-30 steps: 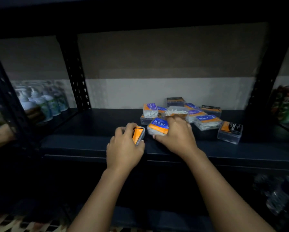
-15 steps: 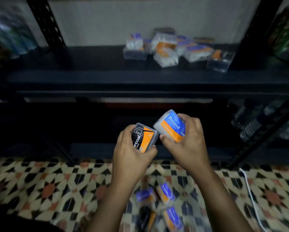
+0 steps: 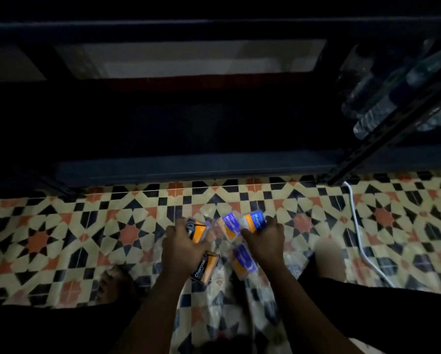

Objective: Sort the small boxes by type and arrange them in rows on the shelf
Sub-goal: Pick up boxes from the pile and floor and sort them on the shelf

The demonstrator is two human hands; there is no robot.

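I look down at a patterned tile floor in front of the dark shelf unit [image 3: 188, 167]. My left hand [image 3: 182, 247] grips a black-and-orange Charcoal box [image 3: 197, 232] low over the floor. My right hand [image 3: 264, 245] holds a blue-and-orange Round box [image 3: 253, 222]. Between the hands lies a purple-and-orange Smooth box [image 3: 230, 227]. A second Charcoal box [image 3: 204, 269] lies under my left wrist, and another purple-and-orange box [image 3: 243, 261] lies under my right hand. The upper shelf with the rest of the boxes is out of view.
Clear plastic water bottles [image 3: 393, 103] lie on the low shelf at the right, behind a slanted black post [image 3: 383, 139]. A white cable [image 3: 360, 233] runs across the floor at the right. My bare foot [image 3: 109, 283] rests on the tiles at lower left.
Both hands have come down from the shelf to the floor, each carrying its box, and the view has tilted down with them, so the upper shelf has left the frame.
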